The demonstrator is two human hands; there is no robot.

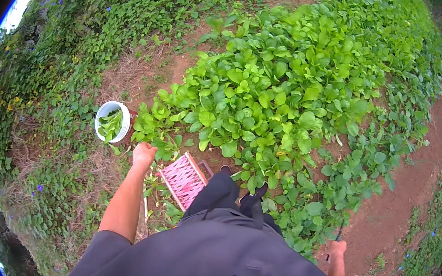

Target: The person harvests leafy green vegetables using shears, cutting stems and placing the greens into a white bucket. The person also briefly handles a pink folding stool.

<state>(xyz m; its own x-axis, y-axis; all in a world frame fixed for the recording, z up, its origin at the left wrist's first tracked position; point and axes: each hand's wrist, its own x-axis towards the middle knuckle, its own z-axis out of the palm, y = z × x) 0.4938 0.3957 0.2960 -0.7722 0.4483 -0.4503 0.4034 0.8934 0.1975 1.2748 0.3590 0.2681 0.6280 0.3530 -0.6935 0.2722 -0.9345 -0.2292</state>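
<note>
My left hand (144, 155) hangs over the left edge of the leafy greens, its fingers curled in and nothing visible in them. Just beyond it stands a white plastic bucket (125, 125) with several picked green leaves (110, 124) inside. My right hand (337, 249) is off to the right, low beside the outer plants, gripping a thin dark tool (340, 229); its kind is too small to tell. A low stool with a pink woven seat (184, 180) is next to my legs, partly hidden by them.
A dense bed of broad-leaved greens (268, 98) spreads ahead of my shoes (260, 190). Bare reddish soil (401, 199) runs along the right side. Flowering vines (72, 55) and dry grass (128, 75) cover the left. A thin pale stick (145, 210) lies near my left forearm.
</note>
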